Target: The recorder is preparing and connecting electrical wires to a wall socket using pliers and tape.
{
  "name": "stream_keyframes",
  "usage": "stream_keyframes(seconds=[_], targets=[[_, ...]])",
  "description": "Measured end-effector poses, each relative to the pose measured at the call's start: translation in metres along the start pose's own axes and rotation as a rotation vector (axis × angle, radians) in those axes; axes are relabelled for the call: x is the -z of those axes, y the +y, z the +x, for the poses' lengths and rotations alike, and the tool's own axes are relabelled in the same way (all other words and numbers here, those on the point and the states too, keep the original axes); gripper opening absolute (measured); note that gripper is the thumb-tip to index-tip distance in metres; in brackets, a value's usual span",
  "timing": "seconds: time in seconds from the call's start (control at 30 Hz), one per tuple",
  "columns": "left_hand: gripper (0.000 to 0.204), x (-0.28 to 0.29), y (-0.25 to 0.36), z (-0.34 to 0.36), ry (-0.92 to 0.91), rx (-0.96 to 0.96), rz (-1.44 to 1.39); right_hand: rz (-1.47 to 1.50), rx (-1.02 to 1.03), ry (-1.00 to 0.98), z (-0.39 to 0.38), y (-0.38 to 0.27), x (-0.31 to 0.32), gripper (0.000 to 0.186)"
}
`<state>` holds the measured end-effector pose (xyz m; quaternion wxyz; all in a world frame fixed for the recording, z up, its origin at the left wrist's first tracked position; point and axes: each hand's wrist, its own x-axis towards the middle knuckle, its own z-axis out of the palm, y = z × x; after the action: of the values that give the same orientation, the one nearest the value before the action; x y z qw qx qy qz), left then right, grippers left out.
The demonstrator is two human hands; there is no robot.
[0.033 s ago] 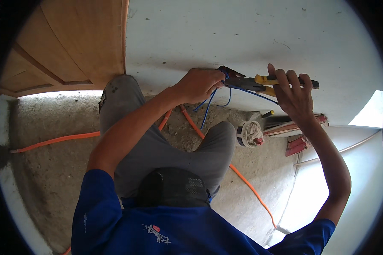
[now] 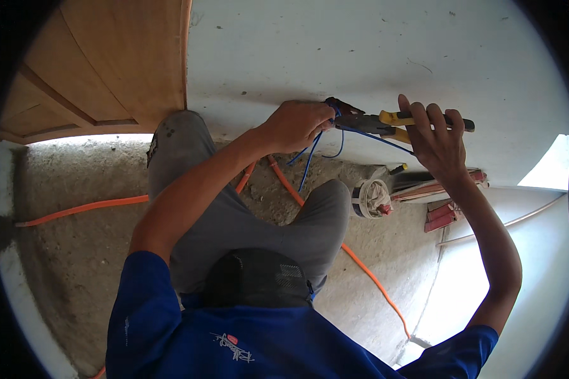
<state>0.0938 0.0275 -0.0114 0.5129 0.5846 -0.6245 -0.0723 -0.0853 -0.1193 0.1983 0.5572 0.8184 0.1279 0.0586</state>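
My right hand [image 2: 437,136] is closed round the yellow-and-black handles of a pair of pliers [image 2: 360,124]. Their dark jaws point left, toward the fingers of my left hand [image 2: 302,125]. That hand pinches blue wires [image 2: 306,165] beside a dark opening [image 2: 344,106] low in the white wall. Loose wire ends hang below my left fingers, and one blue length runs right, under the pliers, to my right hand. What the jaws' tips grip is too small to make out.
A wooden door [image 2: 107,63] stands at the left. Orange conduit [image 2: 82,210] crosses the rough floor around my knees. To the right are a small white bucket [image 2: 360,201] with cloth-like material inside, reddish pieces [image 2: 441,216] stacked by the wall, and a yellow-and-black tool end [image 2: 398,168].
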Motion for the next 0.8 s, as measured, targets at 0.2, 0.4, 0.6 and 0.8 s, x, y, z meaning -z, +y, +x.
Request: stream_keyframes(seconds=[0.2,0.4,0.6,0.8], targets=[[0.011,-0.001,-0.001,0.002,0.000,0.001,0.005,-0.064,0.005,0.062,0.001,0.000,-0.003,0.054],[0.012,-0.001,0.000,0.002,0.015,0.007,-0.007,-0.025,-0.007,0.041,-0.002,-0.002,-0.005,0.055],[0.010,-0.001,-0.003,0.002,0.005,-0.016,0.010,0.172,0.038,0.019,0.000,-0.002,0.006,0.029],[0.010,-0.003,-0.012,0.000,-0.079,-0.160,0.284,0.554,-0.108,-0.316,-0.020,-0.041,0.027,0.015]])
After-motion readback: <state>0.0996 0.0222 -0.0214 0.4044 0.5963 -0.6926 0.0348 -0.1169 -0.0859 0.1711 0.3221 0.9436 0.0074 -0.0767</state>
